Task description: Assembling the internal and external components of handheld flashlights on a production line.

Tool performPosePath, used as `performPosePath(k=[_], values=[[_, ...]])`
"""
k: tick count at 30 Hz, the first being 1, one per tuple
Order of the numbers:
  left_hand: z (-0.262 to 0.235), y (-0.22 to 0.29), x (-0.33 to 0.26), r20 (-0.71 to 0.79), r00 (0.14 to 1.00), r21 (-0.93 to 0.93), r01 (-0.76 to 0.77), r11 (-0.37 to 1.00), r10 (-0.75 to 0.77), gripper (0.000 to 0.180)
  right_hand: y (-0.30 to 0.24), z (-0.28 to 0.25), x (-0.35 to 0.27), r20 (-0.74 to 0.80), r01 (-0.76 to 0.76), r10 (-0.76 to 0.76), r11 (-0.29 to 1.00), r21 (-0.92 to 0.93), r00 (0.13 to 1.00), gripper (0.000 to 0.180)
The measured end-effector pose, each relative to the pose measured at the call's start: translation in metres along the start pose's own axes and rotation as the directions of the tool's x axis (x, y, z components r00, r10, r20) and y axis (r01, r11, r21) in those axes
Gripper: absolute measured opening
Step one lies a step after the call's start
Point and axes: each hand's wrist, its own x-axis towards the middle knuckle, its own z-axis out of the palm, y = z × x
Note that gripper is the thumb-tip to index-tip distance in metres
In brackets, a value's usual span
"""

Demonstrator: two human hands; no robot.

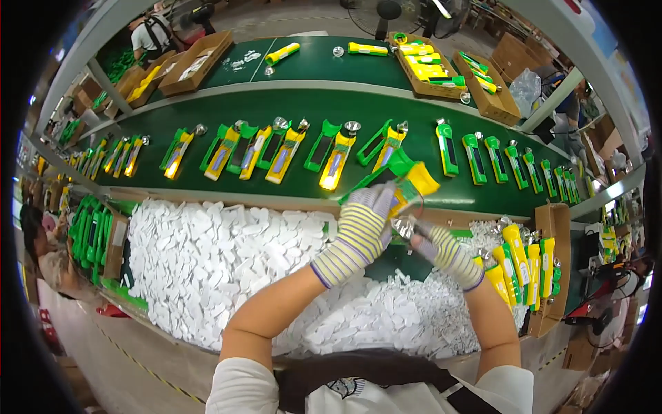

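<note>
My left hand [360, 231], in a striped knit glove, is closed round an opened flashlight body with a yellow housing [419, 181] and a green shell [398, 164]. Just below that housing, my right hand [448, 254], gloved alike, grips a shiny silver reflector [403, 226] between thumb and fingers. A thin wire shows between reflector and housing. Beyond my hands, opened yellow-and-green flashlights [338, 162] lie in a row, several with lit parts. Closed green flashlights [476, 159] continue the row to the right.
White plastic pieces [221, 255] heap up before me, with small translucent bits [414, 310] nearer the right. A carton [548, 317] with yellow flashlights stands at right, green housings [89, 231] at left. A green conveyor [289, 110] runs across; cartons [200, 62] line the shelf behind.
</note>
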Motion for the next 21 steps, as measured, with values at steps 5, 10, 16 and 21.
performPosePath(k=[5, 10, 16, 21], values=[[-0.022, 0.055, -0.069, 0.074, 0.986, -0.181, -0.134, 0.974, 0.149, 0.058, -0.058, 0.057, -0.046, -0.217, -0.006, 0.367, 0.519, 0.855, 0.905, 0.039], [-0.053, 0.071, -0.116, 0.037, 0.997, -0.119, -0.07, 0.99, 0.075, 0.057, -0.081, 0.055, -0.091, 0.226, -0.281, 0.211, 0.894, 0.348, 0.951, 0.039], [-0.065, 0.071, -0.148, 0.143, 0.985, -0.005, -0.101, 0.995, 0.1, 0.053, -0.099, 0.013, -0.081, -0.073, 0.185, -0.261, 0.831, -0.525, 0.963, 0.02], [-0.069, 0.08, -0.152, 0.116, 0.993, -0.046, -0.026, 0.999, 0.031, 0.058, -0.065, 0.017, -0.068, -0.033, 0.195, -0.292, 0.714, -0.672, 0.956, 0.047]])
